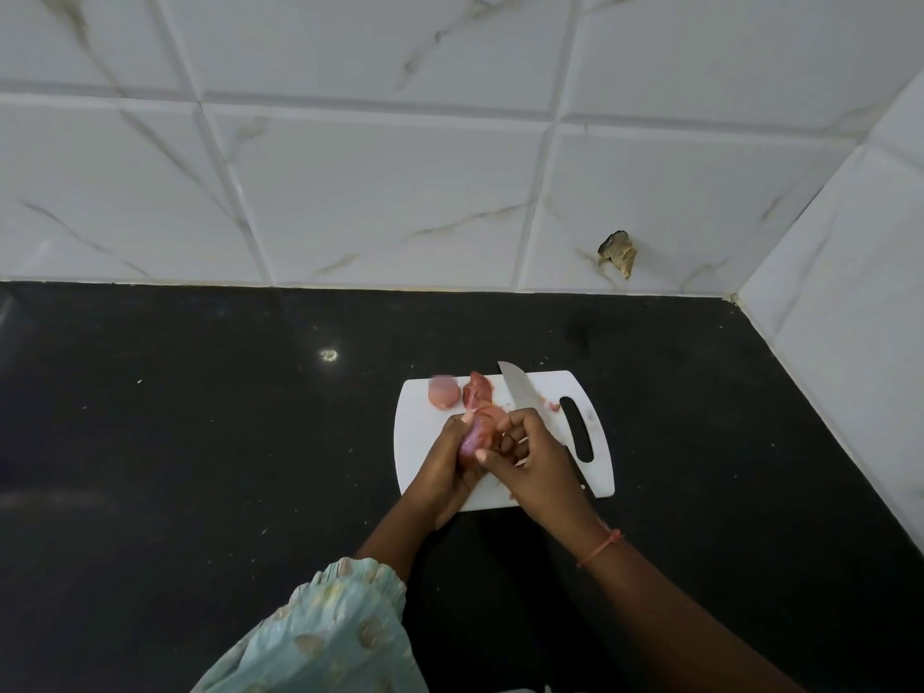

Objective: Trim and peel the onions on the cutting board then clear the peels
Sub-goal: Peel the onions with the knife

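A white cutting board (600,472) lies on the black counter. My left hand (450,457) grips a purple onion (472,440) above the board's near half. My right hand (530,452) pinches the onion's loose skin from the right, thumb against the onion. A peeled pale onion (443,392) sits at the board's far left corner. Beside it lies a pile of reddish peels (477,390). A knife (520,387) rests on the board, blade pointing away; its handle is hidden under my right hand.
The black counter (200,442) stretches left and in front of the board. White tiled walls meet at the right corner; a chipped hole (619,251) marks the back wall. Small peel bits (552,406) lie near the board's handle slot (577,427).
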Available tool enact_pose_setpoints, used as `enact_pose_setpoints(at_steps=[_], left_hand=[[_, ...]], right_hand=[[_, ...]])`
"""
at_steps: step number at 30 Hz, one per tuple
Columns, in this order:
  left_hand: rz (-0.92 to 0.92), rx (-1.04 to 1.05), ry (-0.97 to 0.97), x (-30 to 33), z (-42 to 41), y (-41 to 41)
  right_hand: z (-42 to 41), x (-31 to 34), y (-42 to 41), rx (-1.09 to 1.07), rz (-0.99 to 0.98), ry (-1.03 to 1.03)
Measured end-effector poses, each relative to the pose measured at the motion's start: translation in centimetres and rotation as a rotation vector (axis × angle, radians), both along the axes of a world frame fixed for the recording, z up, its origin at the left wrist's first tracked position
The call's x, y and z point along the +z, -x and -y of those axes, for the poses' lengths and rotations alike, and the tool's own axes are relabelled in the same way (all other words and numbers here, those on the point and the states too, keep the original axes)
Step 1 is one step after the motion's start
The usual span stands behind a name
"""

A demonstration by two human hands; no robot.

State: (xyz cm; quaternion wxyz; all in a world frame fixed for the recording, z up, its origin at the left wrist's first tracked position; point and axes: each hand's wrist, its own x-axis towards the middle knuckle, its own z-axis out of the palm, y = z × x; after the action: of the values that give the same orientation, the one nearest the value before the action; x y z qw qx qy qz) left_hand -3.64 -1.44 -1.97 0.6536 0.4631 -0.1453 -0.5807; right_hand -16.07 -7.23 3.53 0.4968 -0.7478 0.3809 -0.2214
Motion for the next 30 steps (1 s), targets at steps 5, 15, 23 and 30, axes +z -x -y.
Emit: enact_pose_setpoints(at_steps=[5, 15, 23, 30], left_hand=[[-0.007, 0.01, -0.027, 0.4, 0.1, -0.1], [-0.02, 0.036, -0.023, 0.6, 0.1, 0.0], [-0.196, 0.113, -0.04, 0.7, 0.4, -0.3], [-0.179, 0.127, -0.058, 0.7, 0.7, 0.1]], right_hand=[[0.3, -0.1, 0.2, 0.038, 0.012, 0.078], [1.0, -0.1, 0.4, 0.217, -0.066, 0.21], [1.8, -0.7, 1.2, 0.056, -0.046, 0.012], [2.5, -1.5, 1.3, -0.119, -0.1, 0.258]])
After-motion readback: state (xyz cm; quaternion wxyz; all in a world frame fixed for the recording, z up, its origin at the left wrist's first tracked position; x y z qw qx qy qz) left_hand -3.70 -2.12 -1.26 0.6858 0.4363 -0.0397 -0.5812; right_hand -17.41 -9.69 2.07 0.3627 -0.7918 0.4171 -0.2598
